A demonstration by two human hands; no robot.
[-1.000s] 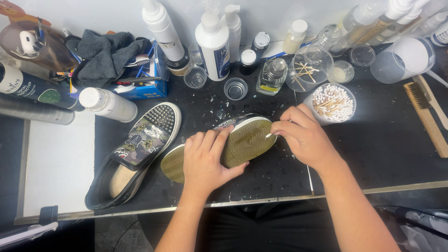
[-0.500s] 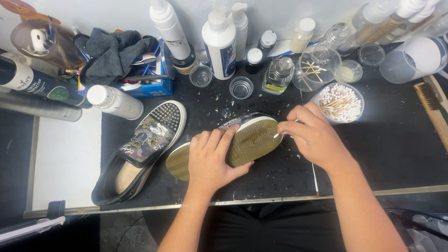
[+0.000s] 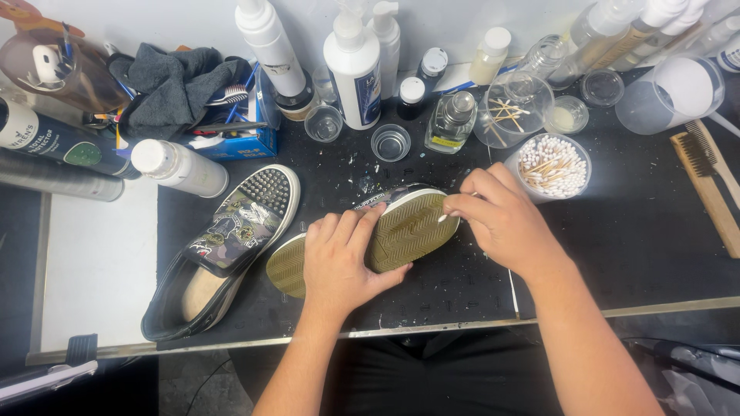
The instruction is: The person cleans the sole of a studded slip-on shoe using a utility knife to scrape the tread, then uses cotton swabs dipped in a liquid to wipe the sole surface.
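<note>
Near the back edge of the bench (image 3: 632,254) a round tub (image 3: 553,166) is packed with cotton swabs, a glass bowl (image 3: 512,108) holds a few loose sticks, and a small clear cup (image 3: 391,142) looks empty. The shoe (image 3: 412,231) lies sole up near the front edge, its ridged olive sole facing the camera. The left hand (image 3: 339,258) presses flat across its middle, fingers spread, hiding that part. The right hand (image 3: 501,219) pinches a thin white stick at the toe end; its tip is hard to make out. A second shoe (image 3: 223,246) lies upright just left.
</note>
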